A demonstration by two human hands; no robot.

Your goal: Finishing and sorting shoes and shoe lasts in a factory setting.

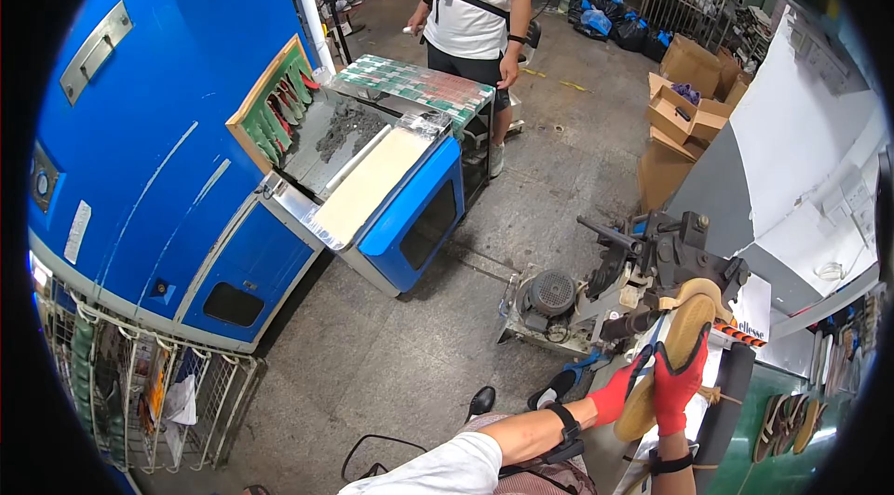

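A shoe with a tan gum sole (690, 328) is held sole upward, its long side running away from me. My left hand (616, 394), in a red and black glove, grips its left side near the heel end. My right hand (679, 381), gloved the same way, holds the right side with its fingers over the edge of the sole. The far end of the shoe is against or very close to a dark metal machine (670, 257); whether they touch I cannot tell. The shoe's upper is mostly hidden beneath the sole and my hands.
A grey motor (551, 293) stands left of the machine. Farther left is a blue cabinet machine (410, 216) with a conveyor belt. Another person (470, 1) stands beyond it. Cardboard boxes (684, 113) are stacked at the right, and several sandals (790, 425) lie on a green surface.
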